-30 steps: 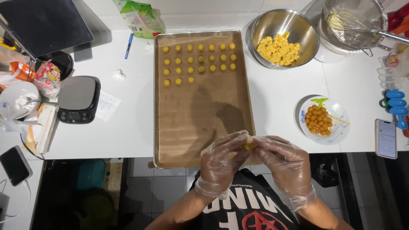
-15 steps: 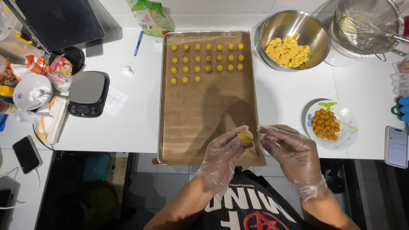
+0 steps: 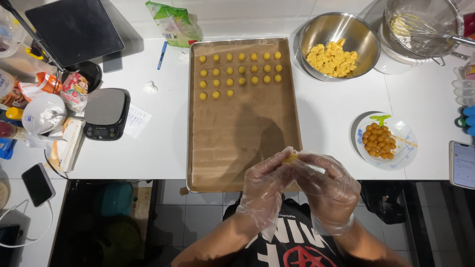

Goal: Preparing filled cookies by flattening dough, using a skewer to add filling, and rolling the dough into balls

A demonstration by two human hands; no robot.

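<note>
My left hand point(image 3: 263, 182) and my right hand point(image 3: 328, 184), both in clear plastic gloves, meet over the near edge of the baking tray point(image 3: 190, 148). Between their fingertips they pinch a small yellow dough piece point(image 3: 290, 158). The tray is lined with brown paper and carries several rows of small yellow dough balls point(image 3: 241, 69) at its far end. A steel bowl point(image 3: 316, 34) with yellow dough pieces point(image 3: 332, 57) stands beyond the tray on the right. A white plate point(image 3: 403, 148) with orange filling balls point(image 3: 378, 141) lies to the right of my hands.
A black kitchen scale point(image 3: 105, 112) and a paper note sit left of the tray, with packets and a white bowl point(image 3: 43, 112) further left. A second bowl with a whisk point(image 3: 420, 24) is at the far right. Phones lie at right point(image 3: 463, 164) and left point(image 3: 37, 184).
My hands have closed together around the dough piece, which was more exposed in the left fingers half a second ago. The camera view has shifted slightly.
</note>
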